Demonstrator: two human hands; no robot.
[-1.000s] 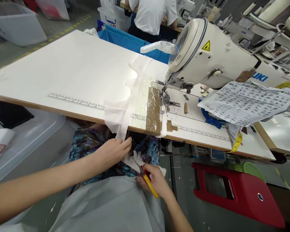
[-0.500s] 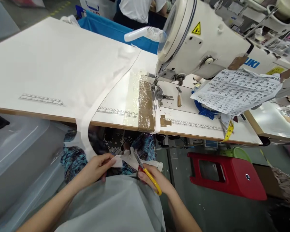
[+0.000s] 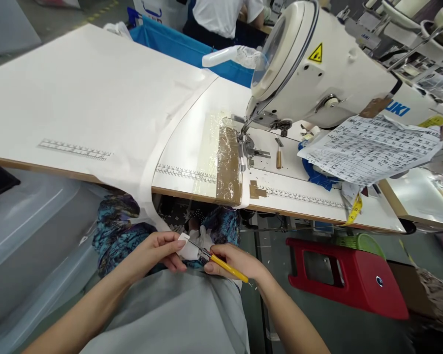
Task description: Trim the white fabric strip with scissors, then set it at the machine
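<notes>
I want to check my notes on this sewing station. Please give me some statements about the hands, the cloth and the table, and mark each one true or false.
1. The right hand holds yellow-handled snips. True.
2. The left hand rests flat on the table. False: it pinches a white cloth strip below the table edge.
3. White fabric lies across the table. True.
4. The stool on the floor is blue. False: it is red.

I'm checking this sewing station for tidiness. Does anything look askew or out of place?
Yes. A printed paper sheet is draped crookedly over the sewing machine arm, and a yellow measuring tape dangles off the table edge. Brown tape patches cover the table beside the needle.
</notes>
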